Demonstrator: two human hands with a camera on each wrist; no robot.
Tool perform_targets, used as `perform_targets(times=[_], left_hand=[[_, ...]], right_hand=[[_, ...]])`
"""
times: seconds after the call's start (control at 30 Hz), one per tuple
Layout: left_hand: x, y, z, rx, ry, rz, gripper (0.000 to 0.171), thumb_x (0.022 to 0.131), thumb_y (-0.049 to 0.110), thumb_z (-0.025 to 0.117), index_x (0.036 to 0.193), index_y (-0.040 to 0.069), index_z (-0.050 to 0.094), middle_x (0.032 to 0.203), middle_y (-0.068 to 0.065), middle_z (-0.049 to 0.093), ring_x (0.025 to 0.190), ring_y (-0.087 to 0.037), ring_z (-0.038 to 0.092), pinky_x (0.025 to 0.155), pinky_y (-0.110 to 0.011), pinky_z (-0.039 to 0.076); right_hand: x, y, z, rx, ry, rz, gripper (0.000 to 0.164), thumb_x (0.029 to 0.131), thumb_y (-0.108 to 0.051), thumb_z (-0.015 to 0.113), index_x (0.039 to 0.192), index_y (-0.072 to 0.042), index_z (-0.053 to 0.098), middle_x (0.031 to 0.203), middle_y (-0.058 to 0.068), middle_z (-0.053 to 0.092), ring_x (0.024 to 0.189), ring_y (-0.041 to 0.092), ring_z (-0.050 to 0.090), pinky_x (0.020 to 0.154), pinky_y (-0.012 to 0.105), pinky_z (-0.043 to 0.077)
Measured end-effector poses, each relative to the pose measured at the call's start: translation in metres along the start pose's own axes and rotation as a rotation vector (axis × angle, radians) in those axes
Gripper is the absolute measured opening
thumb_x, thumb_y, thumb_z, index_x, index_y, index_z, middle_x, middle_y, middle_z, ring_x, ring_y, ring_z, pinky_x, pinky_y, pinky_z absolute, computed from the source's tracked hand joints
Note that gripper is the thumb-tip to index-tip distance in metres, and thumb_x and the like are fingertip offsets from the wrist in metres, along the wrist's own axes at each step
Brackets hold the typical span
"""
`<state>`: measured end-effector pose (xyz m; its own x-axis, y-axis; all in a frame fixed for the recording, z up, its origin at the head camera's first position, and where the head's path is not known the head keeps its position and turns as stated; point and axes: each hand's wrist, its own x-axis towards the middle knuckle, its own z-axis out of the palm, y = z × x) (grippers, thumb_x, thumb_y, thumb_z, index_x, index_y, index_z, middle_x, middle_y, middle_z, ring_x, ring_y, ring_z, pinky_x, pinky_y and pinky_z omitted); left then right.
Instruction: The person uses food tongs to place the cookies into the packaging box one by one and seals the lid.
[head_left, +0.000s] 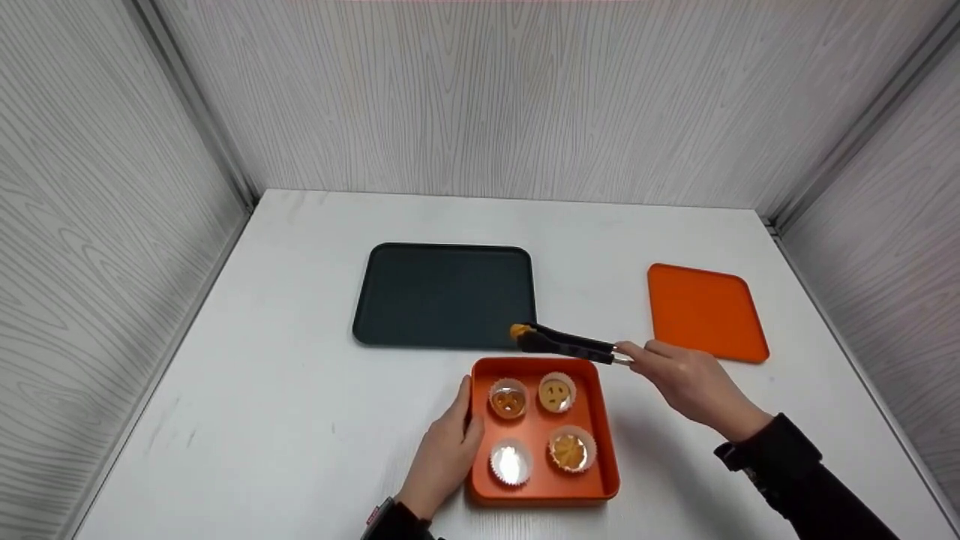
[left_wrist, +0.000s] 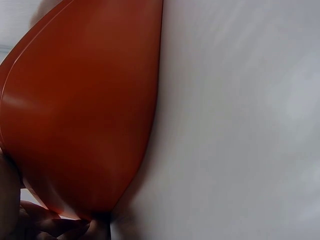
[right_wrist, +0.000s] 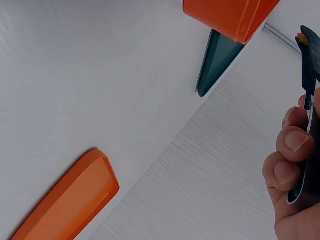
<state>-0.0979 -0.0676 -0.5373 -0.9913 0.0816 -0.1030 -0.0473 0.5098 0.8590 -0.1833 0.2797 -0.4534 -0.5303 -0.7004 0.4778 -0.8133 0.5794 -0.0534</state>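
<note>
My left hand (head_left: 444,450) grips the left wall of a square orange box (head_left: 538,491), its thumb over the rim. White paper cups sit in the box: one with a glossy orange-brown treat (head_left: 508,402), one with a tan round cookie with small slots (head_left: 556,394), one with a yellow ridged cookie (head_left: 568,451), and a bare cup (head_left: 511,463) at front left. My right hand (head_left: 694,386) holds black-tipped tongs (head_left: 570,345) above the box's back edge. Pinched in their tips is a small orange-yellow piece (head_left: 519,330), mostly hidden by the tongs.
A dark green tray (head_left: 442,296) lies flat behind the box. To the right, an orange tray (head_left: 705,311) lies on the white table (head_left: 300,420), partly behind my right hand. Pale wood-grained panels (head_left: 480,97) wall the table at the back and both sides.
</note>
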Motion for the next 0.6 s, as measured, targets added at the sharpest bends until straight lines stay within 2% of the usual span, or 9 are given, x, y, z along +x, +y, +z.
perform_targets(times=[0.13,0.47,0.53,0.57,0.6], left_hand=[[0.0,-0.001,0.0,0.001,0.002,0.009,0.064,0.108,0.027,0.046,0.162,0.003,0.024,0.16,-0.015,0.041,0.145,-0.029,0.043,0.118,-0.051,0.036],[0.001,-0.001,0.0,-0.001,0.002,0.003,0.063,0.107,0.027,0.046,0.162,0.003,0.024,0.159,-0.016,0.042,0.143,-0.029,0.046,0.117,-0.051,0.037],[0.001,-0.001,0.0,0.001,0.007,0.007,0.063,0.107,0.026,0.046,0.162,0.003,0.025,0.158,-0.016,0.043,0.142,-0.029,0.046,0.116,-0.051,0.038],[0.001,-0.001,0.0,0.001,0.009,0.009,0.063,0.107,0.026,0.047,0.162,0.003,0.025,0.158,-0.016,0.043,0.142,-0.029,0.047,0.116,-0.051,0.038],[0.0,-0.001,0.0,0.002,0.01,0.011,0.063,0.107,0.026,0.047,0.162,0.003,0.025,0.158,-0.016,0.043,0.141,-0.029,0.047,0.116,-0.051,0.038]], right_hand=[[-0.005,-0.007,-0.002,0.025,0.003,-0.019,0.048,0.108,-0.042,0.037,0.129,-0.015,0.071,0.078,-0.007,0.057,0.06,0.003,0.044,0.053,0.014,0.042],[-0.02,-0.018,-0.005,0.103,-0.052,-0.025,0.046,0.107,-0.042,0.04,0.133,-0.017,0.069,0.08,-0.009,0.057,0.06,0.001,0.042,0.054,0.008,0.037],[-0.023,-0.02,-0.004,0.119,-0.043,-0.046,0.044,0.107,-0.041,0.042,0.134,-0.017,0.069,0.079,-0.01,0.055,0.06,0.0,0.039,0.054,0.008,0.034],[-0.024,-0.021,-0.004,0.128,-0.042,-0.055,0.038,0.107,-0.035,0.05,0.134,-0.017,0.069,0.078,-0.011,0.055,0.06,0.0,0.039,0.054,0.008,0.034],[-0.025,-0.022,-0.004,0.136,-0.039,-0.069,0.037,0.106,-0.034,0.052,0.134,-0.016,0.069,0.078,-0.011,0.054,0.06,-0.001,0.038,0.054,0.007,0.033]])
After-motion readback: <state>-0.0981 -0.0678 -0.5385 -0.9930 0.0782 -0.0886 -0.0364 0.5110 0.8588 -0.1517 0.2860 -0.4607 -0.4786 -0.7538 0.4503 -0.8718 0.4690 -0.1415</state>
